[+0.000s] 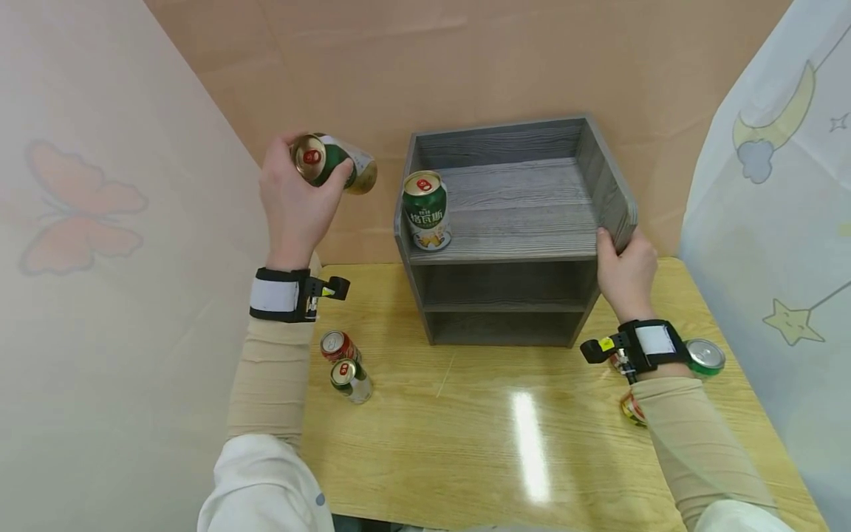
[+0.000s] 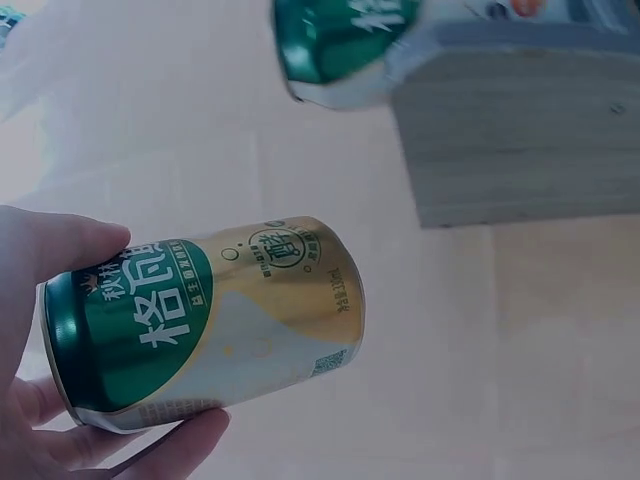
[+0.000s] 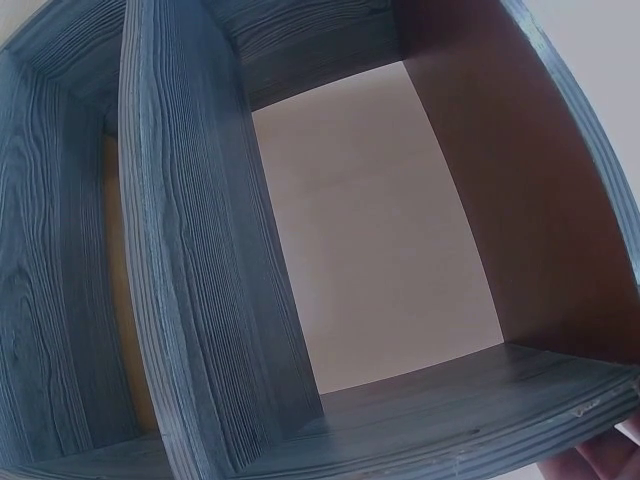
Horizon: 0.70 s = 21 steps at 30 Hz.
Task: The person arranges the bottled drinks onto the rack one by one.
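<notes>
My left hand (image 1: pixel 297 199) grips a green and gold drink can (image 2: pixel 205 325) up in the air, left of a grey wooden shelf (image 1: pixel 518 255). The can is tilted, its red pull tab showing in the head view. On the shelf's top board, at the left end, a matching can (image 1: pixel 427 212) stands upright; part of it also appears at the top of the left wrist view. My right hand (image 1: pixel 628 273) holds the shelf's right side panel, thumb on the near edge and fingers round the outside. In the right wrist view only some of its fingertips (image 3: pixel 600 455) show.
Left on the wooden table (image 1: pixel 452 436) stand a red can (image 1: pixel 337 345) and a green and white can (image 1: pixel 351 380), close together. By my right forearm are a silver-topped green can (image 1: pixel 706 356) and a partly hidden red and yellow can (image 1: pixel 633 408). Printed cloth hangs at both sides.
</notes>
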Each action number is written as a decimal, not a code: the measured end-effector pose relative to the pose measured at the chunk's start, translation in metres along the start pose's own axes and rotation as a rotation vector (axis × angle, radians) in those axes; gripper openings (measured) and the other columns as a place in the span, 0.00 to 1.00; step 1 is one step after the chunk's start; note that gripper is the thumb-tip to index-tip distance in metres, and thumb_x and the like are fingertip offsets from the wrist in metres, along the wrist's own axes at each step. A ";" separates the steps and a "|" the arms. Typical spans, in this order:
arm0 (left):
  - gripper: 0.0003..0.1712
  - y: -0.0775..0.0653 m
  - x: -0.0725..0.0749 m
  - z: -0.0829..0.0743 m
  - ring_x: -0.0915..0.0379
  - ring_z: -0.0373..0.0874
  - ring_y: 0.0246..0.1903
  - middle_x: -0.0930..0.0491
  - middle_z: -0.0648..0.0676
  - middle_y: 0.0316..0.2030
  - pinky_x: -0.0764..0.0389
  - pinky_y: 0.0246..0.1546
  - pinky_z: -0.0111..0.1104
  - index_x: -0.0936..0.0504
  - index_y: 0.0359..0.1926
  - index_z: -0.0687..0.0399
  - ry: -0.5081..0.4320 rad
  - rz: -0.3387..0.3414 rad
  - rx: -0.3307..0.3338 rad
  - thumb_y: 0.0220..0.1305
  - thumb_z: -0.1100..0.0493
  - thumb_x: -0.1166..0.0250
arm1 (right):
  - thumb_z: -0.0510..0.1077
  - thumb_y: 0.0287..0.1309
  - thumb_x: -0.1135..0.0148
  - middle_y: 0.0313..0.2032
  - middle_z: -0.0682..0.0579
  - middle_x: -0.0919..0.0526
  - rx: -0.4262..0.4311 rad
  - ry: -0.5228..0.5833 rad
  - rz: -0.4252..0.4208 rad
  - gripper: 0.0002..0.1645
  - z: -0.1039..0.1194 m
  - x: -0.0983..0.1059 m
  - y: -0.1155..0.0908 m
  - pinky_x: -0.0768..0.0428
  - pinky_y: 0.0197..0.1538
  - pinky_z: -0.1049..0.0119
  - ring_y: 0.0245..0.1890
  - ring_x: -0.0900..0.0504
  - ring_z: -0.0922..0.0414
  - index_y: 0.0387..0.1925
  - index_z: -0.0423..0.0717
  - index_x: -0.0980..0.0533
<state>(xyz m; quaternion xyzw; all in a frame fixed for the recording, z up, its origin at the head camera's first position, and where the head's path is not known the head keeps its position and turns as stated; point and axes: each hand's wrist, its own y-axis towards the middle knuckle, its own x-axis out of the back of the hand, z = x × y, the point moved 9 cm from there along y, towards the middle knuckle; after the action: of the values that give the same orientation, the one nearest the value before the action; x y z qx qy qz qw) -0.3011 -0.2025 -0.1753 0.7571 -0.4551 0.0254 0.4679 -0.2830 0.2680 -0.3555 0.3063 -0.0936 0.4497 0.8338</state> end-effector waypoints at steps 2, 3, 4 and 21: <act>0.35 0.002 0.001 -0.008 0.27 0.38 0.55 0.23 0.53 0.55 0.26 0.52 0.27 0.25 0.60 0.59 -0.014 0.001 -0.015 0.59 0.44 0.27 | 0.53 0.73 0.45 0.33 0.38 0.22 0.000 -0.002 0.001 0.26 0.000 0.000 0.000 0.37 0.32 0.62 0.31 0.30 0.52 0.44 0.29 0.24; 0.35 0.003 0.001 -0.012 0.27 0.37 0.55 0.23 0.53 0.55 0.26 0.52 0.27 0.25 0.60 0.59 -0.019 0.000 -0.025 0.59 0.45 0.27 | 0.53 0.73 0.45 0.33 0.39 0.22 0.002 -0.003 0.001 0.26 0.000 0.000 -0.001 0.38 0.32 0.62 0.32 0.31 0.52 0.43 0.29 0.24; 0.35 0.003 0.002 -0.016 0.27 0.37 0.55 0.23 0.52 0.55 0.26 0.52 0.26 0.25 0.61 0.59 -0.026 0.000 -0.031 0.59 0.45 0.27 | 0.53 0.73 0.45 0.33 0.39 0.23 0.002 -0.004 0.000 0.26 0.000 0.000 -0.001 0.38 0.32 0.62 0.32 0.31 0.52 0.43 0.29 0.24; 0.36 0.015 0.000 -0.075 0.27 0.32 0.54 0.23 0.52 0.58 0.24 0.52 0.26 0.28 0.64 0.62 -0.143 0.009 -0.164 0.59 0.53 0.25 | 0.52 0.72 0.45 0.36 0.38 0.19 0.013 -0.014 -0.017 0.25 -0.001 0.001 0.001 0.36 0.34 0.62 0.34 0.28 0.51 0.44 0.30 0.23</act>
<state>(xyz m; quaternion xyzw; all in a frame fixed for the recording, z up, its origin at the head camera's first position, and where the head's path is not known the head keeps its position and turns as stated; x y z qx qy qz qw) -0.2831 -0.1493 -0.1225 0.7143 -0.4912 -0.0640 0.4944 -0.2839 0.2699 -0.3556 0.3154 -0.0940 0.4411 0.8350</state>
